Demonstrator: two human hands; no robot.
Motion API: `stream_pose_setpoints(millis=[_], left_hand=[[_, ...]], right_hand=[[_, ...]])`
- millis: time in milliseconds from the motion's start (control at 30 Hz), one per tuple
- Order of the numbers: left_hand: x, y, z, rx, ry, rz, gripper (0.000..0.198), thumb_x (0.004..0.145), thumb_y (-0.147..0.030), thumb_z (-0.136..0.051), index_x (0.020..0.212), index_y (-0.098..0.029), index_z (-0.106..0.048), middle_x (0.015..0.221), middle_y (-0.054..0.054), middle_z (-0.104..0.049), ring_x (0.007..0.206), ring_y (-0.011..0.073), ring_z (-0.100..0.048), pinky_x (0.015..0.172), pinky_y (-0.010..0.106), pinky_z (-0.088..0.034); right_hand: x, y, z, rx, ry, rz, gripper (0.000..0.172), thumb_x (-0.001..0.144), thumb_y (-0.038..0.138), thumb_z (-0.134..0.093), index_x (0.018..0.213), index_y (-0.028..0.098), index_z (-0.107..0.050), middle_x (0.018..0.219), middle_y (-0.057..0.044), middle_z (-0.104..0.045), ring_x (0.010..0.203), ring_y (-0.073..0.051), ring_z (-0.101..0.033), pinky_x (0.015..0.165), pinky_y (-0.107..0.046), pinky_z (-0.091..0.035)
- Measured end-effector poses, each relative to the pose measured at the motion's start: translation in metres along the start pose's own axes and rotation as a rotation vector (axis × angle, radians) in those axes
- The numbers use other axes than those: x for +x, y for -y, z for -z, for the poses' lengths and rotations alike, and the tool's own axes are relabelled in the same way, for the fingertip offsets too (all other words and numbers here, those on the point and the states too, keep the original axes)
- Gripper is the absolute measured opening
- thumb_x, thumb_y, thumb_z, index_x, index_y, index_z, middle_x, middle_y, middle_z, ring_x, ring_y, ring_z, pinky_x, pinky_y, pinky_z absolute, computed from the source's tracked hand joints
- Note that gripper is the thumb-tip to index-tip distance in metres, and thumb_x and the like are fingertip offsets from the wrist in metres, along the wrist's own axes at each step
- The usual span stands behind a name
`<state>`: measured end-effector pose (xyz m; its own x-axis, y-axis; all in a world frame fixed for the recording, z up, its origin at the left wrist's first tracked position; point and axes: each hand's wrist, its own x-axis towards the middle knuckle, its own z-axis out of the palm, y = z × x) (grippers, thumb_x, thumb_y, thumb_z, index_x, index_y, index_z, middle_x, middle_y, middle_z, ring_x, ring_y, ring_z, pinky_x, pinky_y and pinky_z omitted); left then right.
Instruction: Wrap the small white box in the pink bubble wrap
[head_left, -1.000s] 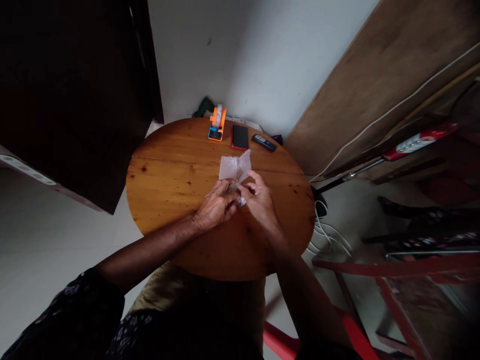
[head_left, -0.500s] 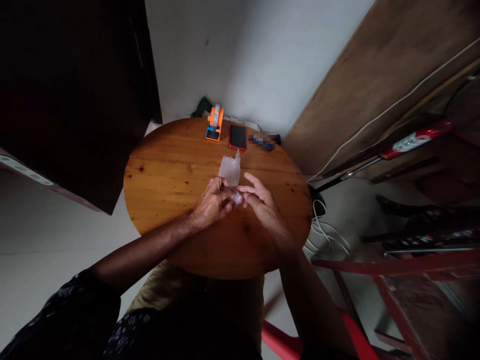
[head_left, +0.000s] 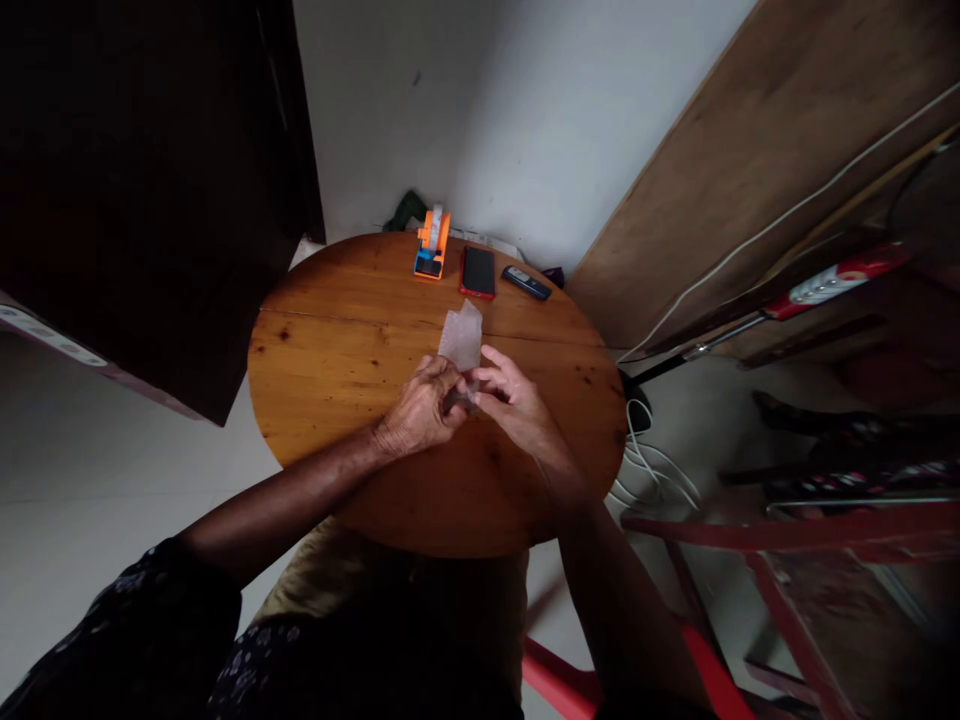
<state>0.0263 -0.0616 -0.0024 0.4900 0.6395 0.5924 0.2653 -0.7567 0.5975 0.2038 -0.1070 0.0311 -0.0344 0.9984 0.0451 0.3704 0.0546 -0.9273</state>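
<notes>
A small sheet of clear bubble wrap [head_left: 460,338] stands up from between my two hands over the round wooden table [head_left: 337,350]. My left hand [head_left: 420,412] is closed, its fingers pinching the lower end of the sheet. My right hand [head_left: 510,395] meets it from the right, fingertips pressed on the same lower end. Whatever lies inside the fold between the fingers is hidden.
At the table's far edge stand an orange and blue tape dispenser [head_left: 433,244], a dark phone [head_left: 478,271] and a small dark handset [head_left: 526,283]. A dark cabinet [head_left: 150,190] looms left. A wooden board [head_left: 750,170], white cables [head_left: 652,475] and red furniture [head_left: 712,540] crowd the right.
The bubble wrap was spread wide a second ago; it is now folded narrower and upright. My right fingers have closed in on it, and both hands stayed at the table's middle.
</notes>
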Motion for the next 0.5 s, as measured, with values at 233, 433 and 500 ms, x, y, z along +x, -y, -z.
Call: stream_pose_setpoints(millis=[233, 433, 500], left_hand=[[0.0026, 0.0023, -0.0028, -0.194, -0.13, 0.112, 0.01, 0.083, -0.01, -0.057, 0.086, -0.018, -0.06, 0.089, 0.004, -0.06, 0.084, 0.017, -0.061, 0.077, 0.03, -0.051], [0.0047, 0.0017, -0.0073, -0.105, -0.123, 0.171, 0.007, 0.086, -0.022, -0.069, 0.085, -0.019, -0.063, 0.088, 0.003, -0.062, 0.086, 0.0178, -0.059, 0.082, 0.032, -0.05], [0.0047, 0.0035, -0.0088, -0.066, -0.112, 0.174, 0.006, 0.085, -0.022, -0.069, 0.083, -0.019, -0.064, 0.086, 0.004, -0.062, 0.087, 0.0185, -0.059, 0.083, 0.034, -0.05]], right_hand=[[0.0026, -0.0095, -0.0066, -0.173, -0.055, 0.102, 0.077, 0.079, 0.016, -0.062, 0.153, 0.024, -0.042, 0.116, -0.008, -0.073, 0.075, -0.015, -0.065, 0.073, -0.033, -0.057], [-0.0011, -0.0097, -0.0101, -0.35, -0.067, 0.152, 0.078, 0.08, 0.015, -0.059, 0.155, 0.026, -0.04, 0.125, -0.01, -0.07, 0.071, -0.015, -0.064, 0.074, -0.036, -0.057], [-0.0024, -0.0093, -0.0086, -0.344, -0.051, 0.16, 0.079, 0.08, 0.015, -0.059, 0.156, 0.026, -0.039, 0.126, -0.01, -0.07, 0.071, -0.015, -0.065, 0.074, -0.035, -0.057]])
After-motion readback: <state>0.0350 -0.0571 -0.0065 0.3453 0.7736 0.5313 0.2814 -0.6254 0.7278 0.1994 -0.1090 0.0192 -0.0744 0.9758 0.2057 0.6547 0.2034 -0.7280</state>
